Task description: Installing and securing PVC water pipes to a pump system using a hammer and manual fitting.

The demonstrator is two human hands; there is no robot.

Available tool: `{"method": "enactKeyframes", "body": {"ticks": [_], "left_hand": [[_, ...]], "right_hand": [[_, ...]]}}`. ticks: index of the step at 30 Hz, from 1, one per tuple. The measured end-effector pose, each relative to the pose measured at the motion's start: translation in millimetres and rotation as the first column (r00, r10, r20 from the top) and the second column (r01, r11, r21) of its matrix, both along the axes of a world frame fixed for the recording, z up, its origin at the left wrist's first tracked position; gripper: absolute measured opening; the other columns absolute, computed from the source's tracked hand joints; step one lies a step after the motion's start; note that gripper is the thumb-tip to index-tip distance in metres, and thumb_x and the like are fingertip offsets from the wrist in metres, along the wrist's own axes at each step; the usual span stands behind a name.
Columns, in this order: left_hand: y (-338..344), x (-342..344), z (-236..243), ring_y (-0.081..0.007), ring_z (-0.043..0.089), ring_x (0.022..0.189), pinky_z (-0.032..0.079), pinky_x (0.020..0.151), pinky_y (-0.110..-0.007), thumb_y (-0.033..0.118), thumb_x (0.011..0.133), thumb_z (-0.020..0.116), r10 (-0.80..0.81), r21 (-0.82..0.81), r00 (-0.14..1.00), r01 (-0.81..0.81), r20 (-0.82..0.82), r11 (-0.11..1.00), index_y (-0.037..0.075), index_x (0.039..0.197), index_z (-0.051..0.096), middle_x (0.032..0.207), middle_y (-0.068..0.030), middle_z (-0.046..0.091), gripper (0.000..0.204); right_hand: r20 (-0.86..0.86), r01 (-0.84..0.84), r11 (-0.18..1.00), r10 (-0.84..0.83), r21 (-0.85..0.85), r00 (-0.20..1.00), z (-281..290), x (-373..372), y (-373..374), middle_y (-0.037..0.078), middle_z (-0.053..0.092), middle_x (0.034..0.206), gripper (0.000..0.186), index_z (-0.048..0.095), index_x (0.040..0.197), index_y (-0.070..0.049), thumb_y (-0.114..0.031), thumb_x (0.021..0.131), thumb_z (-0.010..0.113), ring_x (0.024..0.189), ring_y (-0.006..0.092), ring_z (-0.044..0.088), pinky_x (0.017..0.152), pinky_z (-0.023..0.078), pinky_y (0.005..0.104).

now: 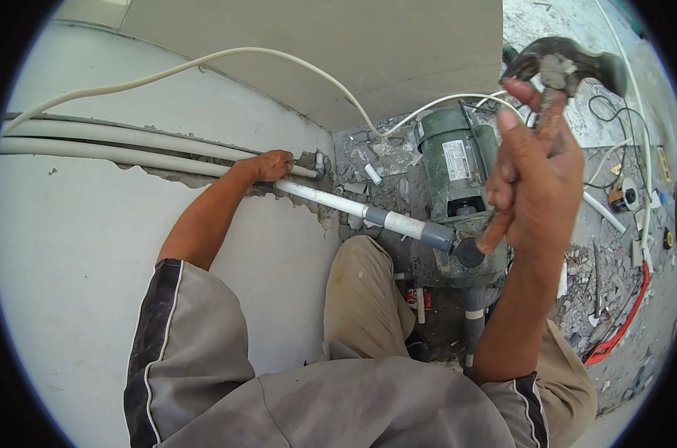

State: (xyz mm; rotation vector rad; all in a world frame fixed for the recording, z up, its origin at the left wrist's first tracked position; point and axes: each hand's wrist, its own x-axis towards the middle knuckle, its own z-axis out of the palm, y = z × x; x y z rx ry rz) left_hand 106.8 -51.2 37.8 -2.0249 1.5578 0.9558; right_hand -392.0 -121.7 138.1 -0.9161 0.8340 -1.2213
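Note:
Raised at the right, my right hand [536, 168] is closed round the handle of a claw hammer [559, 67], whose metal head is up beyond my fingers. My left hand [273, 166] is closed against the wall, where white pipes [122, 134] lie in a chipped groove. Whatever its fingers pinch is hidden. Just below that hand, a white pipe [323, 197] with grey couplings runs from the wall to a green water pump [449, 160]. The hammer is well apart from my left hand.
A red-handled hacksaw [624, 321] lies among rubble at the right. Beside the pump are a short white pipe piece [373, 174] and a roll of tape [622, 198]. A white cable [279, 54] loops across the wall. My knee [364, 280] is close to the pump.

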Motion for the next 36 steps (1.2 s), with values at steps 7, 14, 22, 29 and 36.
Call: {"method": "enactKeyframes", "body": {"ticks": [7,14,22,29,36], "left_hand": [[-17.5,-20.0,7.0,-0.0324,0.063,0.095,0.048,0.089,-0.041,0.022,0.098,0.053,-0.013,0.095,0.998,0.008,0.061,0.995,-0.004,0.111,0.063,0.099,-0.0205,0.069,0.032],[-17.6,-6.7,2.9,-0.0263,0.065,0.088,0.05,0.084,-0.038,0.021,0.098,0.054,0.038,0.133,0.999,-0.04,0.023,0.99,-0.004,0.108,0.064,0.093,-0.0162,0.07,0.029],[-14.6,-19.6,1.4,-0.0248,0.067,0.084,0.051,0.081,-0.039,0.017,0.096,0.058,0.154,0.02,0.987,-0.155,0.048,0.988,0.001,0.101,0.068,0.085,-0.0132,0.073,0.019],[-10.8,-26.0,-3.4,-0.0195,0.063,0.073,0.05,0.074,-0.036,0.014,0.093,0.062,0.15,-0.121,0.986,-0.14,0.074,0.983,0.0,0.095,0.068,0.075,-0.0116,0.067,0.016],[-14.7,-26.8,0.6,-0.0293,0.066,0.077,0.052,0.08,-0.039,0.02,0.093,0.065,0.191,-0.096,0.97,-0.178,0.147,0.979,0.004,0.105,0.073,0.082,-0.0172,0.07,0.022]], "right_hand": [[-0.328,-0.273,0.961,0.269,0.035,0.906,-110.1,126.5,47.8,0.019,0.065,0.075,0.027,0.061,0.108,0.006,-0.012,0.089,0.067,0.068,0.0365,0.066,0.066,0.05,0.046],[-0.105,-0.382,0.922,0.387,0.067,0.916,-105.6,149.7,79.3,0.027,0.067,0.082,0.023,0.059,0.104,0.003,-0.014,0.091,0.064,0.076,0.0459,0.067,0.068,0.051,0.0502],[-0.434,-0.786,0.617,0.721,0.046,0.541,-184.6,169.2,145.2,0.025,0.07,0.087,0.024,0.062,0.108,0.0,-0.013,0.088,0.064,0.083,0.0458,0.068,0.074,0.052,0.0524],[-0.57,-0.614,0.704,0.684,0.355,0.455,-276.3,213.0,174.8,0.023,0.071,0.1,0.029,0.062,0.118,-0.003,-0.015,0.092,0.062,0.09,0.0409,0.069,0.078,0.055,0.0493],[-0.015,-0.452,0.827,0.484,0.335,0.875,-258.1,248.5,107.3,0.004,0.066,0.09,0.04,0.056,0.129,-0.003,-0.027,0.099,0.065,0.051,0.0078,0.051,0.04,0.04,0.0278]]}}
